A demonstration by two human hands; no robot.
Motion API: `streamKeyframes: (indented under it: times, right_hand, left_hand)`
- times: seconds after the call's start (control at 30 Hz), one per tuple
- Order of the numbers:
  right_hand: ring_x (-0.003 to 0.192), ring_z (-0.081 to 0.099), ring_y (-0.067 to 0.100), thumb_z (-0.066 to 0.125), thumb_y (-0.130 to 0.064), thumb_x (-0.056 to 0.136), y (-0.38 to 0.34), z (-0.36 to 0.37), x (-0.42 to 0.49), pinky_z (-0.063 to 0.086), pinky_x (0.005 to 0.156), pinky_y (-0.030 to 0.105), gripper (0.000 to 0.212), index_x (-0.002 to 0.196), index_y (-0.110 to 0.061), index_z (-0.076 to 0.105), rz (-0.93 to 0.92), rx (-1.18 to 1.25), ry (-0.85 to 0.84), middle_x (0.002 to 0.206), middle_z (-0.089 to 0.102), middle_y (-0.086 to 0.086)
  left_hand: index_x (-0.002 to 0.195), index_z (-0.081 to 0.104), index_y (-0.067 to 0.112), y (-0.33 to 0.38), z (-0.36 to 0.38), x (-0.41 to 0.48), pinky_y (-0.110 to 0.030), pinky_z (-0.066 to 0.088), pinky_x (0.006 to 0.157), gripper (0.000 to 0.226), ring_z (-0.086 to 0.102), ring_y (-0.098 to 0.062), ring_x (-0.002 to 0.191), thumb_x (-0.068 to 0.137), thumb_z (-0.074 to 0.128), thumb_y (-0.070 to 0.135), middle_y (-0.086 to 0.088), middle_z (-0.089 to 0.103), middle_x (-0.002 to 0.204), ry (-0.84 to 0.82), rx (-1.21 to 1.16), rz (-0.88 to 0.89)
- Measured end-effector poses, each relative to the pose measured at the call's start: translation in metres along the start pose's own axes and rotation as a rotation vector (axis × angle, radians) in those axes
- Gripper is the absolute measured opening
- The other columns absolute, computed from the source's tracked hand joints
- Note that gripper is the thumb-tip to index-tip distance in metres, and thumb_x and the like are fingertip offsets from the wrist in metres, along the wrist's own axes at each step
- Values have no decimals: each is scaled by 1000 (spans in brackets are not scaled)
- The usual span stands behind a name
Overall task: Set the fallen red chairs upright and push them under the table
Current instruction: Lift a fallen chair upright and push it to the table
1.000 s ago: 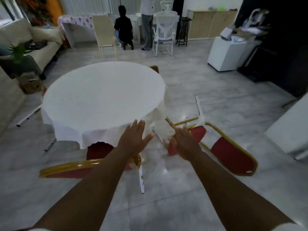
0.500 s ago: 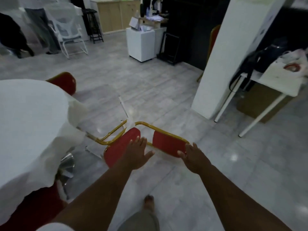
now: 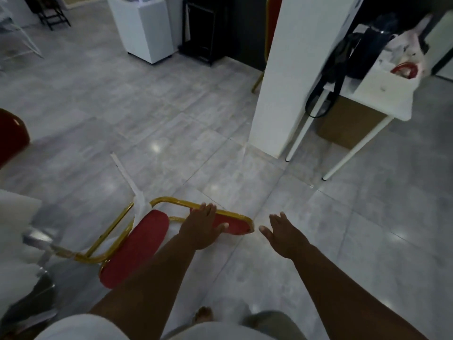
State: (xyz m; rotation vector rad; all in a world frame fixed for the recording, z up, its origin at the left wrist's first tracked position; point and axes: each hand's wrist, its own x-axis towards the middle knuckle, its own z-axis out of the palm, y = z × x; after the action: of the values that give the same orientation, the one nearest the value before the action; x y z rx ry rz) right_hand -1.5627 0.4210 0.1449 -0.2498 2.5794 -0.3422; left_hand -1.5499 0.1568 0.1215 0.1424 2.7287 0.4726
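A red chair [image 3: 133, 249] with a gold frame lies on its side on the grey floor, its backrest pointing right. My left hand [image 3: 199, 228] is spread over the backrest's gold rim, fingers apart; I cannot tell whether it touches the rim. My right hand [image 3: 284, 235] hovers open just right of the backrest's end, holding nothing. The white-clothed table [image 3: 17, 207] shows only at the left edge. Another red chair back [image 3: 11, 136] stands upright at the far left.
A white pillar [image 3: 286, 77] rises ahead on the right, with a white-legged side table [image 3: 367, 101] carrying a black bag and clutter beside it. A white cabinet [image 3: 144, 28] and dark furniture stand at the back. My feet show at the bottom.
The view has swung right and down, away from the table. My left hand has moved from the chair's seat to its backrest rim; my right hand has shifted off to the right.
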Motion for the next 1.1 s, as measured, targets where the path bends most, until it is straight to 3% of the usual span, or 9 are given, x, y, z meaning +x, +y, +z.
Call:
streamKeyframes:
  times: [0.07,0.2,0.37,0.57,0.73,0.9,1.03,1.1]
  right_hand:
    - [147,2,28,3,-79,74,14,-10,30,22,114,43,106,145,-3,24,-12,-2,-36,155,25,15]
    - [147,2,29,25,-57,95,42,-32,104,18,115,42,75,145,-1,23,-68,-65,-99,155,25,16]
    - [147,1,29,25,-59,93,71,-82,206,21,114,45,76,144,-3,25,-221,-154,-142,155,25,16]
    - [147,1,28,22,-58,95,64,-126,297,15,117,42,77,147,-2,19,-446,-313,-257,157,20,16]
    - [147,4,29,17,-65,88,25,-128,352,23,114,46,86,144,-1,26,-565,-402,-328,154,27,17]
    - [147,1,26,25,-54,97,-39,-122,380,20,116,43,71,147,-3,21,-715,-553,-373,157,20,16]
    - [147,0,23,26,-53,97,-101,-116,393,23,115,42,69,147,-6,21,-891,-663,-387,158,20,13]
    - [148,1,22,22,-59,95,-135,-110,401,23,115,42,74,147,-7,22,-954,-721,-415,158,20,12]
  left_hand:
    - [146,24,0,-1,-1,31,-53,19,116,108,20,-38,144,75,0,79,-22,28,153,-7,-2,9]
    - [148,17,1,-4,-3,90,-50,14,117,122,14,-33,146,65,-18,83,-18,22,157,25,35,-59]
    - [150,11,6,11,-9,138,-46,10,119,117,7,-27,148,67,-7,86,-13,14,159,22,-52,-275]
    - [150,13,7,29,-8,158,-46,9,118,123,8,-28,147,62,-11,89,-14,14,159,63,-219,-522]
    - [150,9,8,21,9,148,-45,9,119,118,6,-27,147,64,-13,85,-13,10,160,65,-342,-692]
    - [150,7,7,-10,15,143,-44,7,119,86,3,-26,148,89,17,68,-13,7,160,107,-466,-862]
    - [150,8,7,-24,12,135,-45,8,119,119,6,-27,148,63,-12,87,-14,9,160,230,-548,-967]
    - [150,7,8,-29,14,129,-44,7,119,125,5,-27,148,57,-18,88,-14,8,160,269,-587,-1044]
